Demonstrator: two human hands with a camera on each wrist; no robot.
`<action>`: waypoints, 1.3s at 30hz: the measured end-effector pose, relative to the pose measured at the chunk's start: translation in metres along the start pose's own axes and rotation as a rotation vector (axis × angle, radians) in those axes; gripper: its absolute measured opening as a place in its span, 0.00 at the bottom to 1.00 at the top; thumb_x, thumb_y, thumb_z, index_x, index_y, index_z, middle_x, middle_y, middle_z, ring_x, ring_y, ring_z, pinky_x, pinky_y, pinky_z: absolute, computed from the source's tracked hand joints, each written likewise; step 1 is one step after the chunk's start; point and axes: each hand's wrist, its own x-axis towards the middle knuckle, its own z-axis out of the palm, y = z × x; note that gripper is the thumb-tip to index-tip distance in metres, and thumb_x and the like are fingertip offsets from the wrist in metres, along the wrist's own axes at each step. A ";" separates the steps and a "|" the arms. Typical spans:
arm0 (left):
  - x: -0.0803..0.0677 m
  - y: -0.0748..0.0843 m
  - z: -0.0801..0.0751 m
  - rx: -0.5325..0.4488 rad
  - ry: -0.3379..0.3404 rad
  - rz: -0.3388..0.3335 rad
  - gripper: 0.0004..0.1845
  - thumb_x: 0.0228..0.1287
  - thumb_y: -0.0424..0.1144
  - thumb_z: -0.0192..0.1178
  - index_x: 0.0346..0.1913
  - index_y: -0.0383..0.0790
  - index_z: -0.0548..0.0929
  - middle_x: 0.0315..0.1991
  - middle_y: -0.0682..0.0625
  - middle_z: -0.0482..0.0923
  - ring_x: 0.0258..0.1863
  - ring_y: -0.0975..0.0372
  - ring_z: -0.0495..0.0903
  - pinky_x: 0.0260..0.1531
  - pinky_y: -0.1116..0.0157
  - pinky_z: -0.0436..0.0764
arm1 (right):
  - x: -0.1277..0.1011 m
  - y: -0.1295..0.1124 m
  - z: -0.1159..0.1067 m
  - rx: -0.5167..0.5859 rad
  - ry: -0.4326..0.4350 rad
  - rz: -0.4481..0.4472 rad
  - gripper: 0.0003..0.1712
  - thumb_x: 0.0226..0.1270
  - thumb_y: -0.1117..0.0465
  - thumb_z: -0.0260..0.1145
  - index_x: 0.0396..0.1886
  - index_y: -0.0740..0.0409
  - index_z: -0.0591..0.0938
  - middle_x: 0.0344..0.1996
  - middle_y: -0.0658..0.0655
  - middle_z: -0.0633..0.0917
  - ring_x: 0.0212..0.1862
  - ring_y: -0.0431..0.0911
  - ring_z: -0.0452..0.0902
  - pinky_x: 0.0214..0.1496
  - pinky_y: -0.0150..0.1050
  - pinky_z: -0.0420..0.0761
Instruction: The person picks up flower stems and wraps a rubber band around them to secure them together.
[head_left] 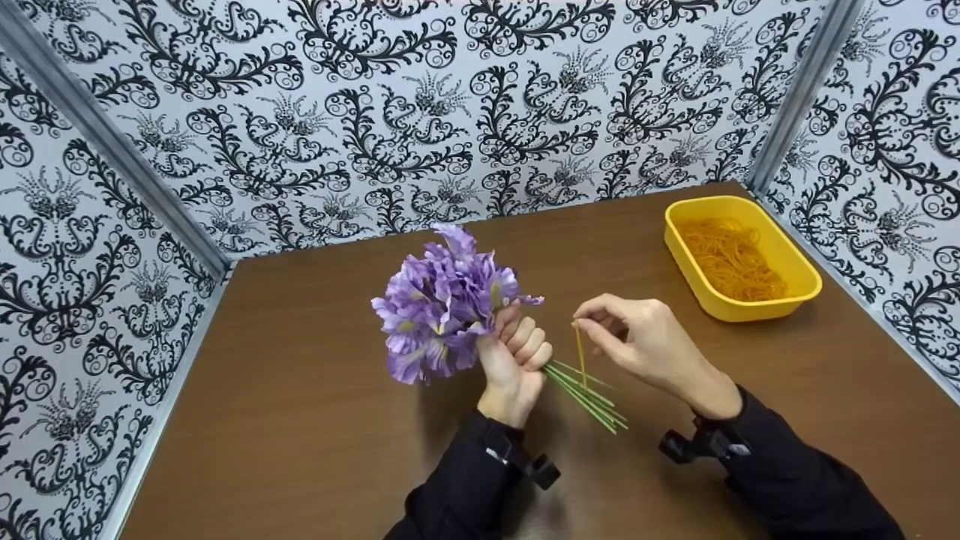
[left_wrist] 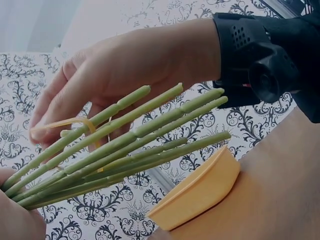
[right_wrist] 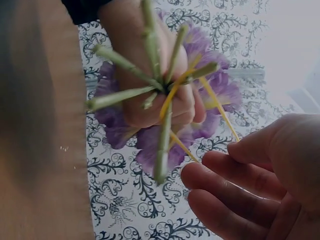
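My left hand (head_left: 514, 352) grips a bunch of purple artificial flowers (head_left: 441, 304) by the green stems (head_left: 586, 394), blooms pointing up and left. My right hand (head_left: 600, 324) is just right of it and pinches a thin yellow rubber band (head_left: 579, 349), held stretched towards the stems. In the left wrist view the rubber band (left_wrist: 67, 124) loops over one of the stems (left_wrist: 130, 142) below the right hand (left_wrist: 125, 62). The right wrist view shows the rubber band (right_wrist: 220, 116) running from the stem cluster (right_wrist: 159, 95) to my right fingers (right_wrist: 235, 192), with the left hand (right_wrist: 145, 75) wrapped round the stems.
A yellow tray (head_left: 796, 294) with a heap of rubber bands (head_left: 733, 259) stands at the back right of the brown table (head_left: 300, 390). Patterned walls (head_left: 450, 97) close the table on the left, back and right. Both wrists wear black cameras.
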 end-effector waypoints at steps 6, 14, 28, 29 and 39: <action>-0.002 0.001 0.004 -0.009 -0.007 -0.003 0.22 0.75 0.35 0.32 0.18 0.49 0.50 0.11 0.62 0.47 0.11 0.72 0.44 0.12 0.75 0.43 | -0.001 0.011 0.004 -0.090 -0.001 -0.018 0.06 0.67 0.66 0.71 0.41 0.52 0.86 0.27 0.42 0.85 0.25 0.32 0.78 0.26 0.26 0.78; -0.005 0.003 0.008 -0.070 -0.068 -0.007 0.20 0.72 0.35 0.37 0.18 0.50 0.50 0.13 0.61 0.44 0.12 0.72 0.43 0.12 0.75 0.44 | -0.002 0.032 0.012 -0.149 -0.055 -0.067 0.07 0.64 0.67 0.73 0.41 0.54 0.87 0.32 0.46 0.88 0.29 0.34 0.81 0.29 0.26 0.77; -0.004 0.013 0.014 -0.044 -0.026 -0.011 0.21 0.74 0.34 0.32 0.18 0.49 0.49 0.12 0.61 0.46 0.10 0.71 0.44 0.11 0.76 0.45 | 0.006 0.039 0.012 -0.060 -0.162 -0.498 0.20 0.61 0.71 0.73 0.54 0.59 0.86 0.48 0.54 0.87 0.45 0.44 0.86 0.42 0.37 0.85; -0.005 0.013 0.014 -0.045 -0.027 -0.011 0.21 0.74 0.34 0.32 0.18 0.49 0.49 0.12 0.61 0.46 0.10 0.71 0.44 0.11 0.76 0.45 | 0.006 0.039 0.012 -0.070 -0.157 -0.505 0.18 0.62 0.70 0.73 0.52 0.58 0.87 0.47 0.53 0.88 0.44 0.43 0.86 0.41 0.37 0.85; -0.005 0.015 0.016 -0.087 -0.034 -0.025 0.21 0.70 0.35 0.41 0.17 0.49 0.51 0.11 0.61 0.47 0.10 0.72 0.45 0.10 0.76 0.46 | 0.002 0.043 0.019 -0.097 -0.179 -0.491 0.11 0.63 0.69 0.72 0.45 0.55 0.87 0.39 0.49 0.85 0.35 0.40 0.83 0.34 0.34 0.84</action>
